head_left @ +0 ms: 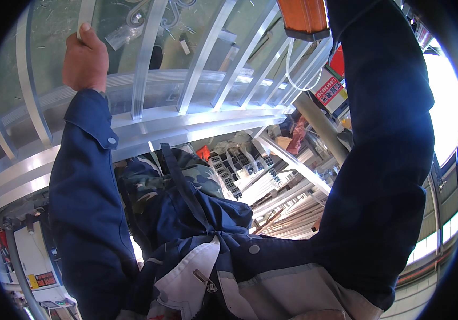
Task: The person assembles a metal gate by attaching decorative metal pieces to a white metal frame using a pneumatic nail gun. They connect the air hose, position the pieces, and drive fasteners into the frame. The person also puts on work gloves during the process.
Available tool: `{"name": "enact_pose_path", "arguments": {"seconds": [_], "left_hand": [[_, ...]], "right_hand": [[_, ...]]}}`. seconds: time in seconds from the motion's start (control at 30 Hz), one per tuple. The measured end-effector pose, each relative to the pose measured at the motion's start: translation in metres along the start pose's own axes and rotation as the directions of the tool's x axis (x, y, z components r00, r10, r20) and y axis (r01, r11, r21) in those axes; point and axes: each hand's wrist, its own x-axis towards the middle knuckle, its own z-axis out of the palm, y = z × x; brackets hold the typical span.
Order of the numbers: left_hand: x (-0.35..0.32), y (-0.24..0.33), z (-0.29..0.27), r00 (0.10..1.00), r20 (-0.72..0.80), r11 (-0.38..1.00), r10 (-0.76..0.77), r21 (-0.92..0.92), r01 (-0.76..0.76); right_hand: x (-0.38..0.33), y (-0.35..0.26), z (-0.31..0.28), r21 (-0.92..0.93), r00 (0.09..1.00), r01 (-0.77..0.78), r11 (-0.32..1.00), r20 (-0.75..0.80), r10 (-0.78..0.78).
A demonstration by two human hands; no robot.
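My left hand [86, 57] is closed around an upright silver bar [86, 15] of a metal railing [149, 128], thumb on top. The forearm hides the lower part of that bar. My right arm [383, 106], in a dark blue sleeve, reaches up past the top right edge; its hand is out of the picture. Beside that sleeve hangs an orange block-shaped thing [303, 17] with a dark end, cut off by the top edge. Whether my right hand holds it cannot be seen. A thin white cord [288, 69] loops below it.
Under the bars is a green surface with a clear plastic bag [124, 36], a grey scroll-shaped metal piece [174, 13] and small scraps. Long metal profiles [287, 205] are stacked beyond the railing. A white cabinet [34, 253] stands at lower left, a grey pipe [322, 128] at right.
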Motion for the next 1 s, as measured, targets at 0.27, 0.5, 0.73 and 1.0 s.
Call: {"name": "enact_pose_path", "arguments": {"seconds": [0.27,0.5,0.73,1.0], "left_hand": [[-0.002,0.002,0.001,1.0,0.006,1.0,-0.01,0.021,0.01],[0.006,0.005,-0.006,0.999,0.011,0.999,-0.033,0.041,0.033],[0.023,-0.003,-0.001,0.999,-0.035,0.996,-0.013,0.089,0.016],[0.036,-0.021,0.019,0.997,-0.073,0.989,0.018,0.147,-0.007]], "right_hand": [[-0.001,0.011,0.004,-0.141,0.985,0.173,0.975,0.039,-0.169],[-0.023,0.012,-0.03,-0.085,0.989,0.092,0.992,0.121,-0.082],[-0.177,0.043,-0.092,0.267,0.971,0.214,0.94,0.045,-0.234],[-0.36,0.181,-0.093,0.437,0.881,0.298,0.849,-0.468,-0.069]]}}
